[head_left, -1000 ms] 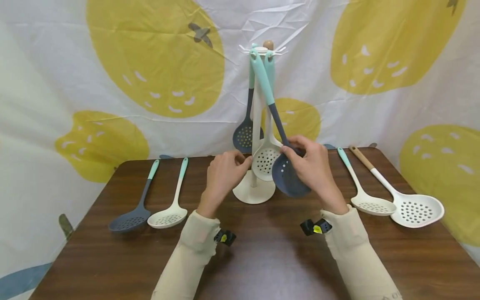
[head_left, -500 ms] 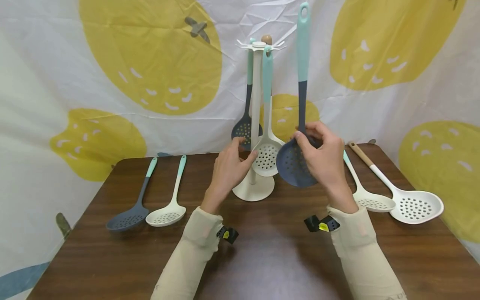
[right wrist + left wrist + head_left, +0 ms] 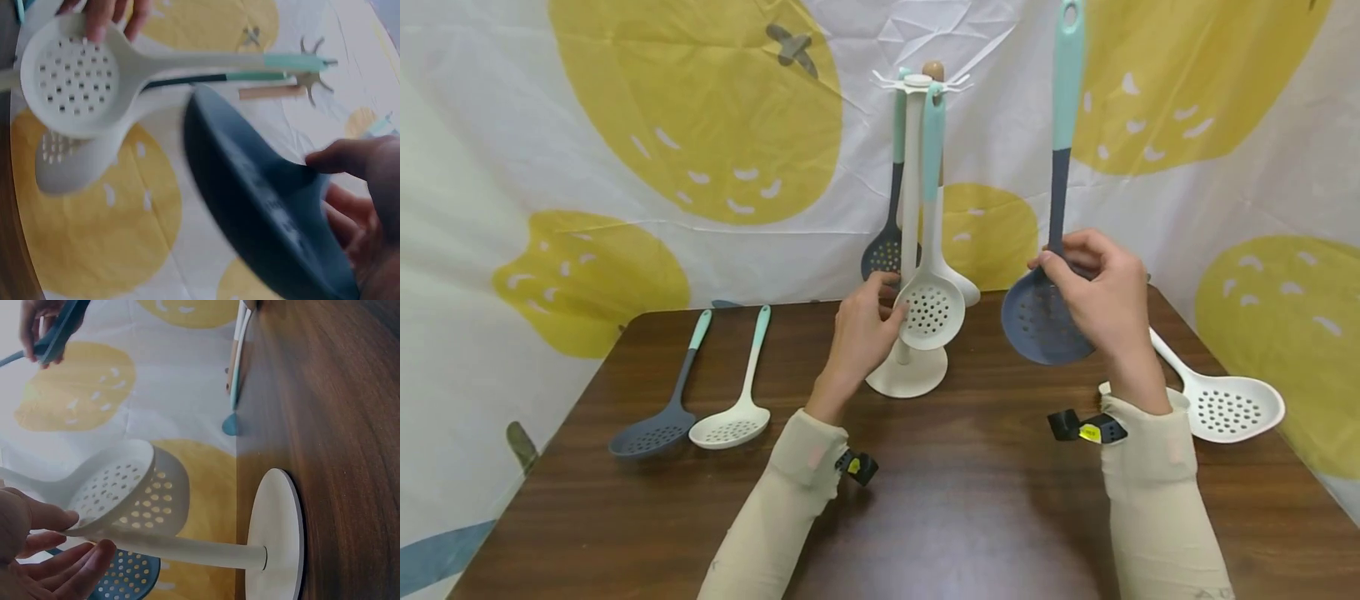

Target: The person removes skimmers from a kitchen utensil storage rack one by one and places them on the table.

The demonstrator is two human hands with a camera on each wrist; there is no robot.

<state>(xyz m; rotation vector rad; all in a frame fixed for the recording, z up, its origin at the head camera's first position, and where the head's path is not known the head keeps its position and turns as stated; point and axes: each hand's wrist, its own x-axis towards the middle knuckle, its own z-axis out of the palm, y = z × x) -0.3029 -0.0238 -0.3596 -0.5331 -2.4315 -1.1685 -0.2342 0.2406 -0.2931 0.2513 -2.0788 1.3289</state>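
My right hand pinches a dark blue skimmer at the neck, just above its perforated bowl. It is held upright in the air right of the rack, its mint handle pointing up. My left hand is at a white skimmer hanging by its mint handle from the white utensil rack. In the left wrist view the thumb touches the bowl's rim, with the other fingers extended below it, near the pole. Another dark skimmer and a wooden-handled white utensil hang behind.
On the brown table, a dark skimmer and a white skimmer lie at the left. At the right lies a white slotted ladle, with another white utensil mostly hidden by my right arm. A fruit-print cloth hangs behind.
The dark blue skimmer has come off the rack's hook and moved right, turning upright in my right hand. My left hand stays by the white skimmer, which has swung slightly.
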